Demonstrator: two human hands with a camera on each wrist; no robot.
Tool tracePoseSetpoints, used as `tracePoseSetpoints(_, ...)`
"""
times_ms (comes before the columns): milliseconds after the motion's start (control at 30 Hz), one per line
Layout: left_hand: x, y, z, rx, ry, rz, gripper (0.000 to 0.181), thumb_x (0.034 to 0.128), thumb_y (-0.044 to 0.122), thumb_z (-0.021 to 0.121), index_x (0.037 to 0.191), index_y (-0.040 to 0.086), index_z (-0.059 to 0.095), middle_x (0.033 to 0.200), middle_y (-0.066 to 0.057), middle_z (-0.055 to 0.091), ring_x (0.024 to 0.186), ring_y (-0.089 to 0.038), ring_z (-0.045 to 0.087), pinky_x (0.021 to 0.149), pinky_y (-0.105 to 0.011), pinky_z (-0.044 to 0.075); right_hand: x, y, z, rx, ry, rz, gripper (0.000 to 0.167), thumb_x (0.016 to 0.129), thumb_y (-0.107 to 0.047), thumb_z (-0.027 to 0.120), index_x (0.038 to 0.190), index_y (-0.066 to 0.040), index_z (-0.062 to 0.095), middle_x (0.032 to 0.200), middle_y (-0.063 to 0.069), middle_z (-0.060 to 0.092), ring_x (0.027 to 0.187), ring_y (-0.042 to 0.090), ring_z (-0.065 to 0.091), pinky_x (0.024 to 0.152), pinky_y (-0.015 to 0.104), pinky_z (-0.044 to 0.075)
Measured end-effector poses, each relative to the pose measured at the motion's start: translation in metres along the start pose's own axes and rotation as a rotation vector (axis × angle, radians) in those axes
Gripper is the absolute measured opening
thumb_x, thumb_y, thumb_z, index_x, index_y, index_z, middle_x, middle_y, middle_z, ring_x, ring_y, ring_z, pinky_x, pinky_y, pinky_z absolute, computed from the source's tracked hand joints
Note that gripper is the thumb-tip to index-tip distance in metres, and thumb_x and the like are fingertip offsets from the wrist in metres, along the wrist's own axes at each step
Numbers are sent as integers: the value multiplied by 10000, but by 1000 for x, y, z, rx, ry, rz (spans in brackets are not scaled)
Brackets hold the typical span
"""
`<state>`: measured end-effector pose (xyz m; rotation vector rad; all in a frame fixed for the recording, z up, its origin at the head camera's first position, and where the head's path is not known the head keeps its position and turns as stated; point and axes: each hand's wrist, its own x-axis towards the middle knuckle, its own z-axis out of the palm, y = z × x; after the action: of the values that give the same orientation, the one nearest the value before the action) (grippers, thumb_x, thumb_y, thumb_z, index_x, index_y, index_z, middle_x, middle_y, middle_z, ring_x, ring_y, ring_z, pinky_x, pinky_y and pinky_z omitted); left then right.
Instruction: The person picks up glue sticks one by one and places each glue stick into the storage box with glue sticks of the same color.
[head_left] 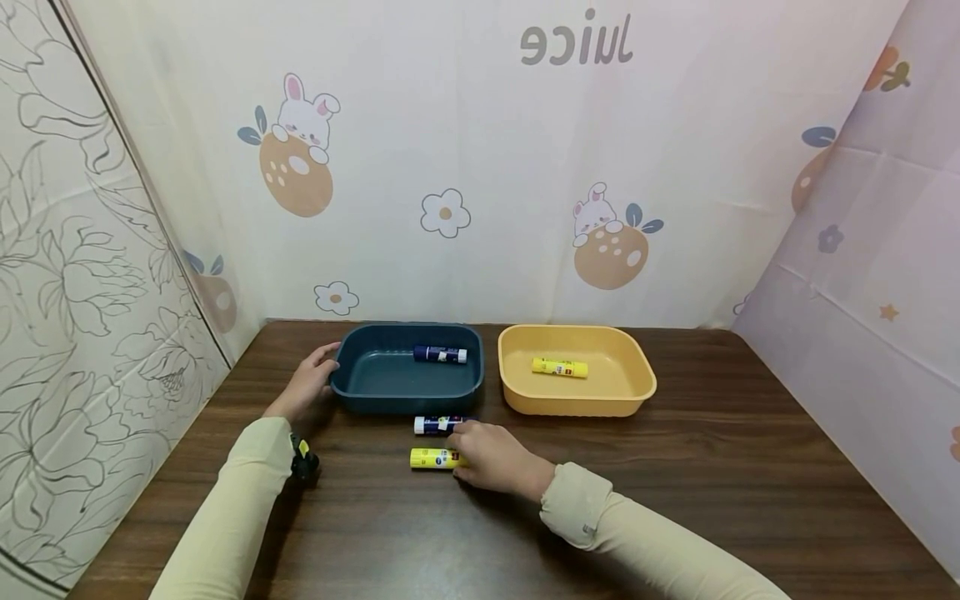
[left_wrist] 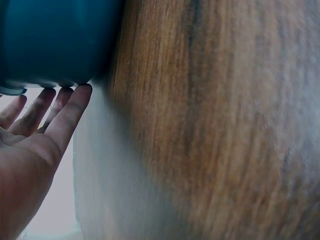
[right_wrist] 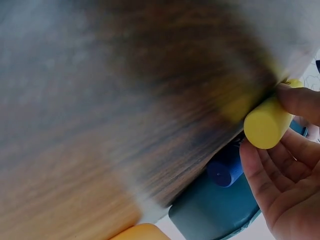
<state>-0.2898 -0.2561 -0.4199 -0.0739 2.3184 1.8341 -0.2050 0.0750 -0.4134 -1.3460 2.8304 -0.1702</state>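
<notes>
A yellow glue stick [head_left: 429,458] lies on the table, and my right hand [head_left: 498,458] pinches its right end between thumb and fingers; the right wrist view shows the thumb on one side of the yellow stick [right_wrist: 265,125]. Just behind it lies a dark blue glue stick [head_left: 431,425], partly covered by that hand. With straight fingers, my left hand [head_left: 306,383] touches the left side of the dark teal tray [head_left: 390,403]. In the left wrist view the fingertips of the left hand [left_wrist: 35,145] rest against the teal wall [left_wrist: 55,45].
Inside the teal tray lies another dark blue glue stick [head_left: 439,355]. To its right stands a yellow tray [head_left: 577,406] holding a yellow glue stick [head_left: 559,367]. A patterned curtain [head_left: 450,167] hangs behind the brown table [head_left: 420,533].
</notes>
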Motion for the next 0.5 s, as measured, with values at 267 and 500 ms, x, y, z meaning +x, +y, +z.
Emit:
tracePoseSetpoints(267,-2,-2,2,26,13,29,534,1016,154,296,1522,60,154,1514,-264,184,1299,-406,332,1022,-515,336,1,0,1,-4,-2,-6,227,838,-219,733,1031,-103,699,889,-37,610,741,50,503,644,199,479)
tracePoseSetpoints(500,-3,-2,3,32,15,34,530,1015,149,294,1518,53,160,1513,-265,189,1294,-410,336,1021,-517,335,2,1,3,-3,4,-7,212,835,-211,734,1019,-111,702,873,-48,606,734,46,502,637,197,477)
